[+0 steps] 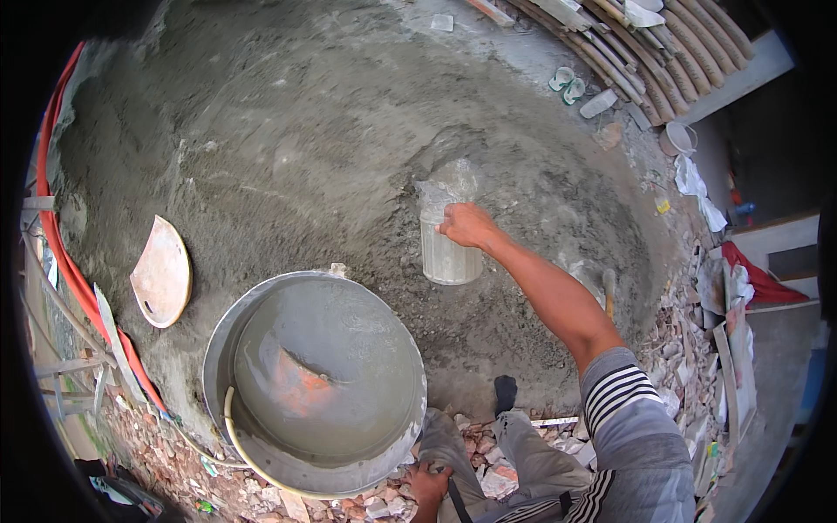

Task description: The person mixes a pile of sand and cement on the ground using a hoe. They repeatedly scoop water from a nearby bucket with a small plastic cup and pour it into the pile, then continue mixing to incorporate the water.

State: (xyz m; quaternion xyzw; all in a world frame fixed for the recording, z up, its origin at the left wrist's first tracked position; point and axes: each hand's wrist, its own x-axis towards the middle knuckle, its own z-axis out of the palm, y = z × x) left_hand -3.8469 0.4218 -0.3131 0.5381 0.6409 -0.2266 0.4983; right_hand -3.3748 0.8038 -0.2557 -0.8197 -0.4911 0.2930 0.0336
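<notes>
My right hand [469,225] grips the rim of a tilted, cement-coated bucket [451,258] over the wide heap of grey mortar mix [314,157]. Water spills from the bucket's far side onto the mix. My left hand [429,482] rests by my left thigh, with nothing seen in it. Beside my legs stands a large round tub [219,327] of murky grey water, in which an orange object [301,382] lies partly under the surface. A pale hose [239,444] hangs over the tub's rim. Left of the tub, a cut curved plastic piece [162,274] lies on the mix.
Broken brick rubble [487,451] lies around my feet and along the right. A tool's wooden handle [609,294] sticks up at the right edge of the mix. Sandals [567,85], a small pail [678,138] and stacked sacks [693,59] are at upper right. Red sheeting [59,248] runs down the left.
</notes>
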